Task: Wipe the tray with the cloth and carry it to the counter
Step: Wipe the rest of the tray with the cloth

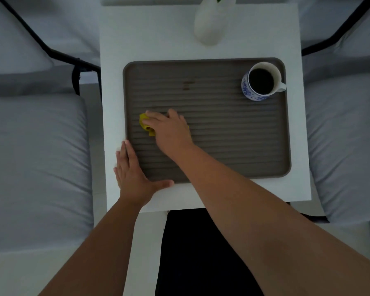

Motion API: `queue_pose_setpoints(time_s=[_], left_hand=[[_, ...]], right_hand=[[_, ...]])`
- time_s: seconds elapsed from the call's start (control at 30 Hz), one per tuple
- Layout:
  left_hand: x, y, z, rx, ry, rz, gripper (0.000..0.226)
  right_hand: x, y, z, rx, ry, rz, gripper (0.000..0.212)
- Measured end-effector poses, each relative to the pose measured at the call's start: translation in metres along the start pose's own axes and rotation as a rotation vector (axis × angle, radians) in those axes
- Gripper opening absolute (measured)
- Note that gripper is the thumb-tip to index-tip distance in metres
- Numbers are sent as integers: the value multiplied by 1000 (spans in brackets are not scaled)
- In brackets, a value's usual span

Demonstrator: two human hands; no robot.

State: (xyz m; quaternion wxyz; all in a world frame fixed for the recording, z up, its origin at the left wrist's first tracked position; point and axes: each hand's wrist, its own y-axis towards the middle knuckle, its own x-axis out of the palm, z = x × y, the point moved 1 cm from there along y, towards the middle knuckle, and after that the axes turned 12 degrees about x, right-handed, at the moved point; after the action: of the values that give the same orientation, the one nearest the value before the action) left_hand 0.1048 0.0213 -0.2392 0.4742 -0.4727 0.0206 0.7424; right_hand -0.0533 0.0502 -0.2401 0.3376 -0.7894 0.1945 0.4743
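here, a person is wiping a ribbed grey tray [222, 146] that is lying flat on a small white table [149, 35]. the right hand [171, 131] is pressing flat, palm down, on a yellow cloth [144, 123] at the left part of the tray, the cloth bunching out from under the fingers. the left hand [132, 174] is spreading wide and flat over the tray's near-left corner, thumb lying along the near rim, apparently bracing the tray against sliding.

a small brown stain [188, 85] is showing on the ridges toward the far side, well apart from the cloth and not yet being reached. a blue-and-white mug [262, 82] holding dark liquid is standing upright in the far-right corner of the tray, its handle pointing right. a white vase [209, 22] is standing on the table just beyond the tray. grey cushioned seats [34, 146] are flanking the table on both sides.

judged from this view, the wiping is under way and the carrying has not begun. to do this step well, the strokes are best running along the ridges, so that the cloth is getting into the grooves; the left hand should be keeping firm pressure on the corner. working toward the stain calls for care near the mug, since a knock could be spilling liquid onto the wiped surface.
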Motion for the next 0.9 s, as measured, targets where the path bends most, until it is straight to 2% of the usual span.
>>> queue_pose_setpoints(time_s=[0.1,0.2,0.33,0.43,0.57,0.63,0.73,0.9], left_hand=[[-1,1,2,-7,-14,1,157],[-2,1,0,1,-16,-14,157],[-1,1,-2,17,-5,-19,156],[0,1,-2,14,-3,-24,157],[0,1,-2,-2,-15,-19,158],[0,2,-3,-6,-11,-21,156],[0,2,-1,-4,-4,-18,156],[1,2,-4,-2,0,-23,157]], right_hand=[[2,-8,49,62,40,194,47],[0,-28,105,245,92,348,51],[-4,-30,104,472,172,456,45],[4,-7,59,450,201,398,46],[5,18,-13,192,93,143,55],[3,21,-36,100,30,89,53],[-4,21,-28,35,-45,56,53],[-14,-3,47,255,-60,130,58]])
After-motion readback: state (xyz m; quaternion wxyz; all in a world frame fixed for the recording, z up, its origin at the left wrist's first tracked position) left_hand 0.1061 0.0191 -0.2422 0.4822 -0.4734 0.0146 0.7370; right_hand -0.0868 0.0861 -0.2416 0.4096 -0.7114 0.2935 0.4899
